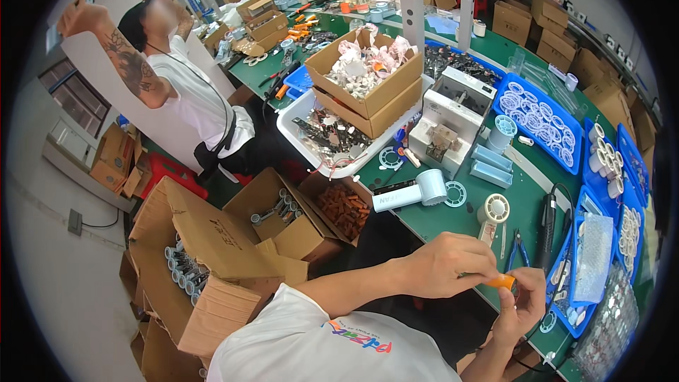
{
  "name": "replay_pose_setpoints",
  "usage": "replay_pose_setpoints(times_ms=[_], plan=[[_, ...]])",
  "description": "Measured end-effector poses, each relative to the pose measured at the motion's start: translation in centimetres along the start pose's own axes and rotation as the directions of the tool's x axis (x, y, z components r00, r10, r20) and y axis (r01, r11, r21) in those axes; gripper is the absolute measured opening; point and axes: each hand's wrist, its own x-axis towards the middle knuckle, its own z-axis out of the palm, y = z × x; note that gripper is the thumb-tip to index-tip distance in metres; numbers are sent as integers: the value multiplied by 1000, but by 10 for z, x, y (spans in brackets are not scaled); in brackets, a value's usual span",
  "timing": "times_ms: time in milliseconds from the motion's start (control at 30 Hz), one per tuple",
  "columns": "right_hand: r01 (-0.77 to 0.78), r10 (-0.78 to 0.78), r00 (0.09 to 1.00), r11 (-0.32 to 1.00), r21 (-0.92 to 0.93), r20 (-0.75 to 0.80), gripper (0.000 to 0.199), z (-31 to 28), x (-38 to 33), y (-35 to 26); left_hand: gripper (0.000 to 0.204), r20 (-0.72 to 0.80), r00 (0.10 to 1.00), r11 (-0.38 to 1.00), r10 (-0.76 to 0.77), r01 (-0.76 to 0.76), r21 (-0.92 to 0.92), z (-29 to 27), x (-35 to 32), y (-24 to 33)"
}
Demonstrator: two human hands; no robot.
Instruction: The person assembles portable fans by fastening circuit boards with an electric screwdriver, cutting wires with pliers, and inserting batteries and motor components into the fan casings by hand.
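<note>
In the lower right of the frame, the left hand (453,263) and right hand (522,304) both pinch a small orange part (502,281) in a fingertip grip, near a cream fan (494,209) and blue pliers (522,249) on the green desk (453,222).

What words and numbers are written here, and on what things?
I won't copy writing, but here's where it is:
Light blue fan: grey letters on its handle.
White shirt, nearest: colourful print.
Cardboard flap: marks too blurred to read.
Far brown box: print too small.
Orange piece: none showing.
</note>
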Motion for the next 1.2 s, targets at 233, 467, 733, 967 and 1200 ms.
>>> replay_pose_setpoints(times_ms=[233, 467, 733, 967, 1200], plan=[[29, -29, 999, 1000, 12, -19, 27, 6, -1, 0, 18, -112, 993, 997, 27, -35, -69, 6, -4, -6], [49, -50, 998, 999, -19, -48, 27, 9, -3, 0, 21, -182, 983, 1000, 6, 0, 31, 19, -4, -2], [162, -165, 986, 983, -84, -27, 27, 7, -9, 2, 21, -247, 951, 983, -185, 182, -34, 17, -6, 2], [50, -50, 997, 999, 3, -53, 28, -3, -3, 2, 17, -60, 957, 925, -285, 259, -278, -3, 0, 3], [21, -16, 996, 998, 54, -85, 28, -6, -4, 2, 21, 71, 990, 969, -124, 136, -208, -9, -8, -5]])
